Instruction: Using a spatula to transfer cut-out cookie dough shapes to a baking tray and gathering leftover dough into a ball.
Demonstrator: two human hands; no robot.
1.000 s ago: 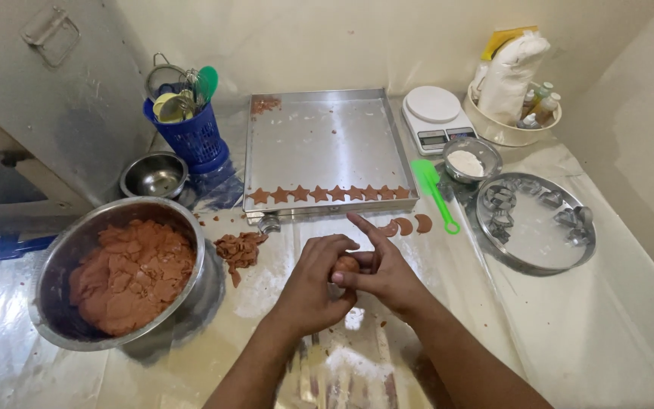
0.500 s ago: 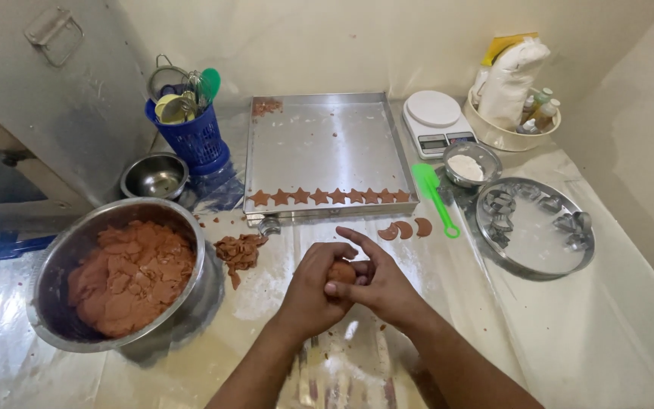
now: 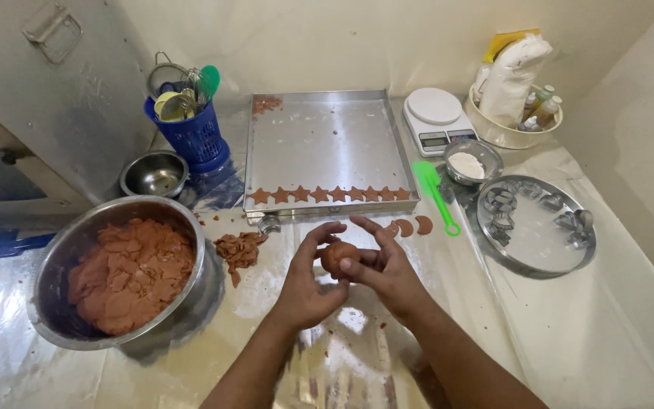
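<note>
A round ball of brown dough [image 3: 338, 256] is sitting between both palms above the near middle of the plastic-covered surface [image 3: 615, 333], with the left hand [image 3: 308, 280] and the right hand [image 3: 387, 269] each cupping it in a loose grip, fingers partly spread. Beyond it, a square steel baking tray [image 3: 327, 144] is carrying a row of brown star-shaped cut-outs [image 3: 331, 194] along its near edge, while a large steel bowl of brown dough pieces [image 3: 126, 273] is standing toward the left edge and a round steel plate of metal cutters [image 3: 535, 223] toward the right.

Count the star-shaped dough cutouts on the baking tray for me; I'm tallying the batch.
9, as far as I can tell: the stars lie in one row along the near edge of the baking tray, from its left corner to its right. They touch, so the count may be off.
</note>
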